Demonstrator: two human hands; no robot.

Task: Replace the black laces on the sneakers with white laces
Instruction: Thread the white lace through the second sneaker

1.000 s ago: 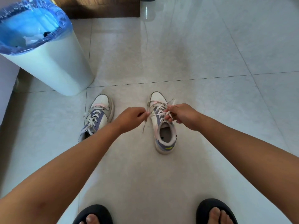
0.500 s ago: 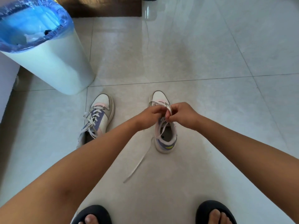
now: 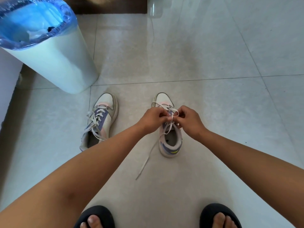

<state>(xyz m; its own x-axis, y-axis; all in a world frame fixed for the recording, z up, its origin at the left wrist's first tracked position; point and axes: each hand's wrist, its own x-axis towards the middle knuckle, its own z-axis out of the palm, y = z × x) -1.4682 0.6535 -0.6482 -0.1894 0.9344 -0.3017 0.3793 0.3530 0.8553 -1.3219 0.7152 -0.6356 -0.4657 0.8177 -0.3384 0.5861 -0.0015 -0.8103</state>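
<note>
Meanwhile, blue-lined bin [image 3: 54,60] holds white scraps [image 3: 35,34] and something dark [image 3: 51,28].

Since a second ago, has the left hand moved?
Yes. The left hand has moved right over the right-hand sneaker, closing on the right hand; both pinch the white lace.

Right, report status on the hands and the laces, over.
Both hands, left hand and right hand, pinching the white lace over the right-side sneaker. One lace end trailing on the floor. Other sneaker already white-laced. Nothing in the way.
</note>
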